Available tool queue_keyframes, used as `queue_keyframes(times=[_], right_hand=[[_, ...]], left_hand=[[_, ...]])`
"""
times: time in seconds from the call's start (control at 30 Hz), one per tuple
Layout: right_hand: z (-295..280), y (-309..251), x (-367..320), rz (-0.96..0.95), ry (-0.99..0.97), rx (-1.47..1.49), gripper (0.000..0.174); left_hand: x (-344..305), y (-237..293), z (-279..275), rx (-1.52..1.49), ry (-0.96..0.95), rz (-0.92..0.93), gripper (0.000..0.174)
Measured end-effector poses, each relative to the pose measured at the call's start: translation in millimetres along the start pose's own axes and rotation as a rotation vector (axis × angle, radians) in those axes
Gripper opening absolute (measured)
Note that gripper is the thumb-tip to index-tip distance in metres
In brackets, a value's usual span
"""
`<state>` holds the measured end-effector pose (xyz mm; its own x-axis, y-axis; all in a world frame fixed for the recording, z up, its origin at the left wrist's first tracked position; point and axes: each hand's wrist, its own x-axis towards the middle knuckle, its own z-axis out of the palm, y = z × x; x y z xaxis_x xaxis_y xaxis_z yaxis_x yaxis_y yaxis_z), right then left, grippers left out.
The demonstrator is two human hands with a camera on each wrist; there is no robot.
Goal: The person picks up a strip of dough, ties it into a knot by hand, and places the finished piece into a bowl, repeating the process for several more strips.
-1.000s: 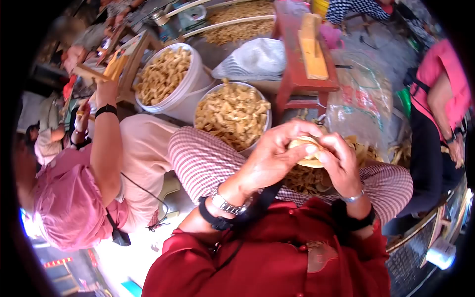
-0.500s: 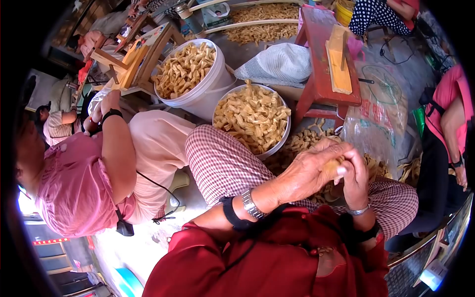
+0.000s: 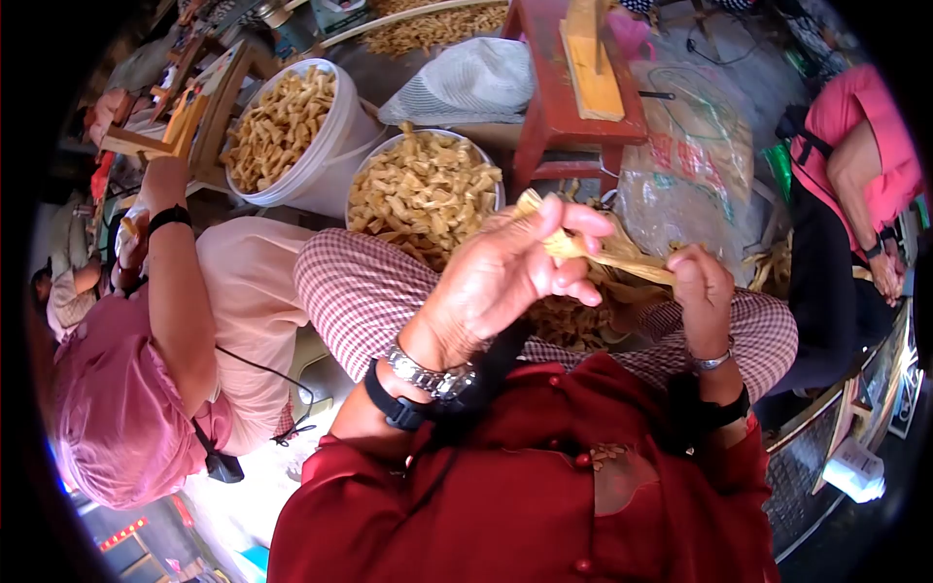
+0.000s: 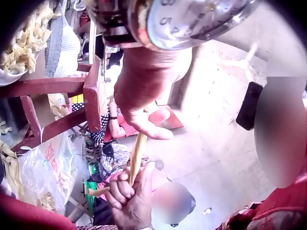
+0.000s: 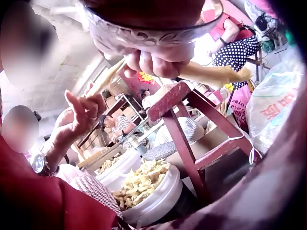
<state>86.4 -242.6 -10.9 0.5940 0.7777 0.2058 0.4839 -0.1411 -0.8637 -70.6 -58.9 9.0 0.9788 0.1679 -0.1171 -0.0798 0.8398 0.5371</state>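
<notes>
A long, pale yellow fibrous strip (image 3: 622, 258) spans the gap between my two hands, above my lap. My left hand (image 3: 498, 267) pinches one end, its other fingers spread; a short tip sticks out past the thumb. Curled round the other end is my right hand (image 3: 702, 291), its knuckles showing in the left wrist view. There the strip (image 4: 137, 158) runs down from the left fingers into the right fist. In the right wrist view a length of the strip (image 5: 211, 73) juts out beyond the right hand. More strips (image 3: 573, 321) lie below the hands, partly hidden.
Ahead stand a white bucket (image 3: 342, 146) and a lower tub filled with twisted yellow pieces (image 3: 423, 189). A red stool (image 3: 622, 141) carries a wooden block (image 3: 591, 83). Beside it lies a clear plastic sack (image 3: 680, 209). People sit close at left and right.
Earlier both hands were together round a small, folded yellow piece. Now they are apart, the left hand's fingers have spread, and a long strip stretches between them.
</notes>
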Motion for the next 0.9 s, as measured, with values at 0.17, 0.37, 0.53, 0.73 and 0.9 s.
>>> queue_keyframes(times=[0.17,0.37,0.53,0.73,0.9], right_hand=[[4,3,1,0.133,-0.079,0.045,0.019],[23,1,0,0.407,-0.269,0.421,0.022],[33,-19,12,0.310,-0.374,0.213,0.030],[12,-25,45,0.034,-0.261,0.009,0.027],[-12,-15,124,-0.321,-0.060,-0.421,0.019]], left_hand=[[13,-1,2,0.378,0.221,0.043,0.047],[19,-15,-18,0.565,0.342,0.021,0.031],[21,-6,-12,0.416,0.429,0.082,0.013],[32,21,-14,0.329,0.347,0.211,0.010],[96,57,-6,0.540,0.310,0.367,0.010]])
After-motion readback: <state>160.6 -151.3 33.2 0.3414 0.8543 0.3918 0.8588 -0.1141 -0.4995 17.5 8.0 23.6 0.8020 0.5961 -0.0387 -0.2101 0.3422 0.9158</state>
